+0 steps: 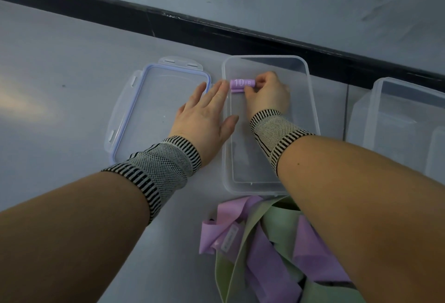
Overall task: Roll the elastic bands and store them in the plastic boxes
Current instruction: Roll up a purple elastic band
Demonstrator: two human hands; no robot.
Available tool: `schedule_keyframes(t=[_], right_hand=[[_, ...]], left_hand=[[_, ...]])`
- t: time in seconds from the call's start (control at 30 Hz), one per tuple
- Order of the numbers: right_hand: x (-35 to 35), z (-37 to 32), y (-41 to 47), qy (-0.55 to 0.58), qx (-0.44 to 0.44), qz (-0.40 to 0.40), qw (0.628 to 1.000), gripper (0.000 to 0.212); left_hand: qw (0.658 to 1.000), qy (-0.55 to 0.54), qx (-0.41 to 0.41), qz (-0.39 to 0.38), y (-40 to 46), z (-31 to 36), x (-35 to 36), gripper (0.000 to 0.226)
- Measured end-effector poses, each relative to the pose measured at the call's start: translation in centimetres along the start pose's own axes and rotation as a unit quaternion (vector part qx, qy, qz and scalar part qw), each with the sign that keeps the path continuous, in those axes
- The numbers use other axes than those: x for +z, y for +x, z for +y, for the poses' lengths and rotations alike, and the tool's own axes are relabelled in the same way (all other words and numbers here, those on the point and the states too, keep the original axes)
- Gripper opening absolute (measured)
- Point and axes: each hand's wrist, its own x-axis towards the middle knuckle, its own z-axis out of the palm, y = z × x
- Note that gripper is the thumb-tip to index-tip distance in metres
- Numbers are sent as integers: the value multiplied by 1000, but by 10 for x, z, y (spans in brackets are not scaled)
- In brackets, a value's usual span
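Purple rolled band (241, 84), printed "10 LB", sits inside the open plastic box (310, 100), near its far end. The right hand (267, 93) pinches it with curled fingers, probably so the roll does not spring open while it is set down. The left hand (208, 110) lies flat with fingers straight on the box's left rim, I think to steady it. The lid (125, 119) lies beside on the counter (60, 86), and loose bands (265, 249) wait near the box.
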Motion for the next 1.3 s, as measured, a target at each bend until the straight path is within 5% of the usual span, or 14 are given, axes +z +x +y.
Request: schedule_keyframes(t=[0.3, 0.7, 1.03, 1.3], right_hand=[[8, 6, -5, 37, 24, 15, 999, 31], [-1, 3, -8, -48, 5, 8, 999, 26], [-15, 9, -19, -53, -46, -47, 996, 63], [-34, -2, -43, -6, -83, -100, 991, 61]], left_hand=[[1000, -8, 0, 8, -1, -1, 1, 66], [1000, -5, -3, 2, -1, 0, 0, 66], [1000, 6, -16, 1, -1, 3, 0, 66], [999, 18, -42, 0, -6, 8, -5, 67]])
